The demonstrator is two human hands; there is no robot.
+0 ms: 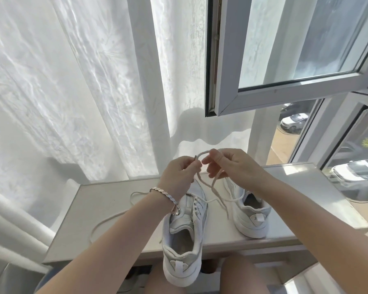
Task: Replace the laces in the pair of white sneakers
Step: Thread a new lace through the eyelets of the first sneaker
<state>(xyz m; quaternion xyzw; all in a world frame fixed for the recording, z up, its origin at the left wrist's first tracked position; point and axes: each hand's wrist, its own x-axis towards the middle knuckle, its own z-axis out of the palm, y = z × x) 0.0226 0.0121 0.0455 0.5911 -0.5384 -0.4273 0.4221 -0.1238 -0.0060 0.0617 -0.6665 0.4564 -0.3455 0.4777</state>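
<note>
Here we pinched the thin, off-white cord shoelace (202, 153) between the curled fingertips of our left hand (180, 171) and right hand (228, 164), above the two white chunky-soled sneakers (185, 225) on the pale sill (302, 175). It looked light and floppy, best gripped near its stiff tip

Windowsill (98, 194) lies bare left of the nearer sneaker (185, 236), save a loose lace (112, 218); an open sash (227, 81) overhangs right.
</note>
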